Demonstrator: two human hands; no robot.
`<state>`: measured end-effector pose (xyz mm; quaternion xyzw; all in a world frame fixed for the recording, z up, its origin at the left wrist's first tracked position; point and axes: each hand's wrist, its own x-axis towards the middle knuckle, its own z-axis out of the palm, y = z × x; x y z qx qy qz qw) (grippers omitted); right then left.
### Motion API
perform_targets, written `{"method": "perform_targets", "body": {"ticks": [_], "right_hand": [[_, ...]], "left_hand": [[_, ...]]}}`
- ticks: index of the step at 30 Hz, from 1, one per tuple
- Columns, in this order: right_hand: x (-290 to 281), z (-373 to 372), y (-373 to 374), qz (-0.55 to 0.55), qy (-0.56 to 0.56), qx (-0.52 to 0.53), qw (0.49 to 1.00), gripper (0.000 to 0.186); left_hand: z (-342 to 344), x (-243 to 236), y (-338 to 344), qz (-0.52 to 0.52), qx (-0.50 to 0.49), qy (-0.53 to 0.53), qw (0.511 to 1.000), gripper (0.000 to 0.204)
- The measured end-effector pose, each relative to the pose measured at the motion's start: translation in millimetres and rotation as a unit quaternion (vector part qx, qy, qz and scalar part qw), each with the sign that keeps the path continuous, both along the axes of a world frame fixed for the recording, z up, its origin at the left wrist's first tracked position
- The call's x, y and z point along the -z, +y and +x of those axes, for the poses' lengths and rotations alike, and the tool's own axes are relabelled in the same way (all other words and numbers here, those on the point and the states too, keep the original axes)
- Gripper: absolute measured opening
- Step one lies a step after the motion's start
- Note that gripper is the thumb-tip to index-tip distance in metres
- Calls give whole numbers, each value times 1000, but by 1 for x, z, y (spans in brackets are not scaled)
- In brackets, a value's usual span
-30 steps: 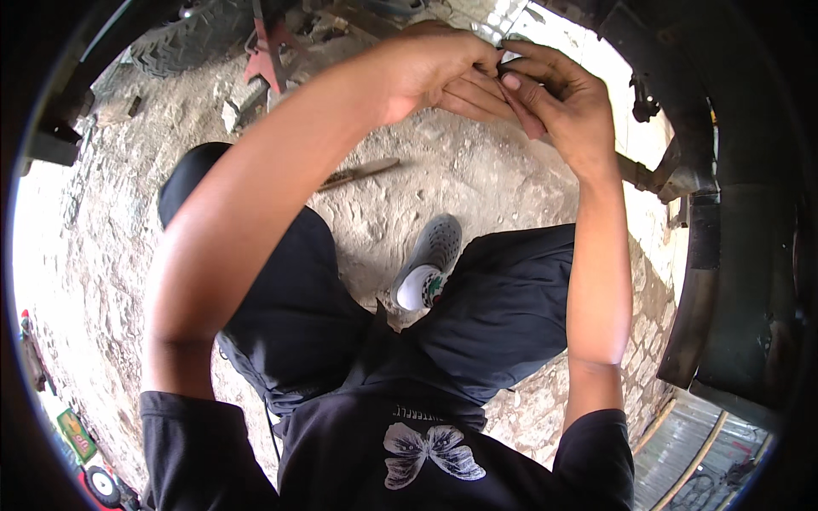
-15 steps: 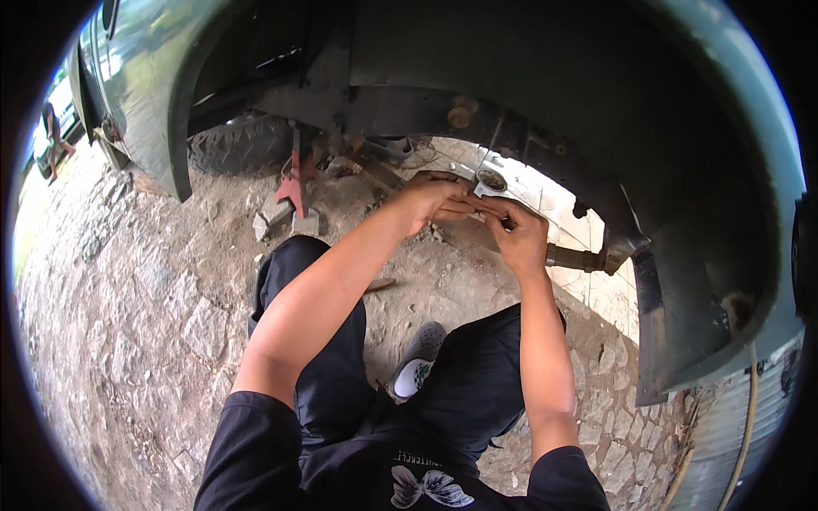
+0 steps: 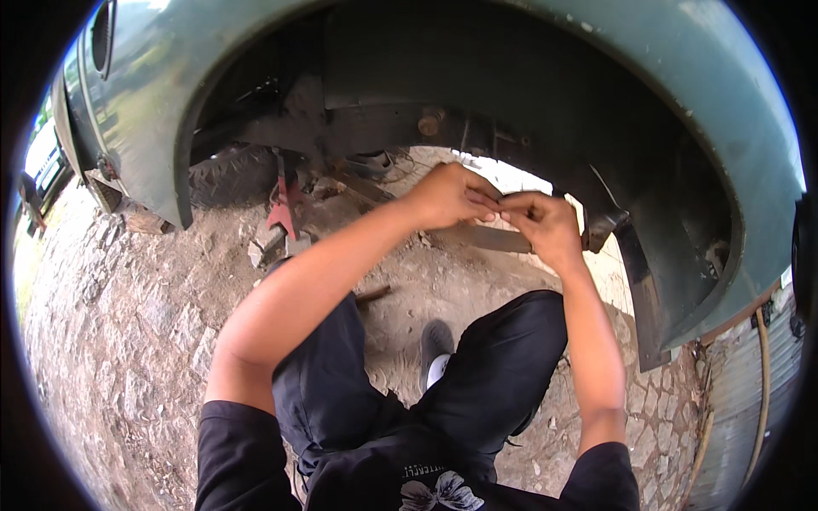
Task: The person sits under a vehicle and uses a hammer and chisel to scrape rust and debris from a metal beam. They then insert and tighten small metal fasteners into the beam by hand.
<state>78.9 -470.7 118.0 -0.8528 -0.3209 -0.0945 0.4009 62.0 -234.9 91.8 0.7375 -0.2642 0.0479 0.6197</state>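
My left hand (image 3: 450,198) and my right hand (image 3: 547,225) meet at the fingertips, beneath the wheel arch (image 3: 511,64) of a green vehicle. Both are closed in a pinch. Whatever sits between the fingers is too small or too hidden to make out. Just behind and below the hands runs a long brown metal bar (image 3: 487,238), apparently part of the underbody. Its right end reaches a dark metal fitting (image 3: 603,225) on the frame.
A red stand (image 3: 283,209) rises among stone blocks left of my hands, near a dark knobbly tyre (image 3: 232,177). Green bodywork (image 3: 141,111) curves around the arch. Rough stony ground (image 3: 136,315) spreads at left; corrugated metal sheet (image 3: 741,417) stands at right.
My view has shifted, showing more of the arch's outer rim. Both hands have moved slightly right in the picture, still together. A ring-shaped piece seen beside the fingers earlier no longer shows.
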Motion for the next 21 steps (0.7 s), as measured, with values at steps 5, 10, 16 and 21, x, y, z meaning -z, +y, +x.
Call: {"method": "perform_targets", "body": {"ticks": [5, 10, 16, 21], "right_hand": [[-4, 20, 37, -123, -76, -72, 987, 18], [55, 67, 70, -51, 117, -105, 986, 21], [69, 74, 80, 45, 238, -124, 962, 24], [66, 80, 94, 79, 283, -96, 951, 20]], "left_hand": [[16, 31, 39, 26, -29, 84, 996, 30], [16, 36, 67, 188, -118, 119, 968, 29], [45, 69, 81, 59, -51, 166, 983, 30], [38, 61, 97, 48, -64, 191, 978, 32]]}}
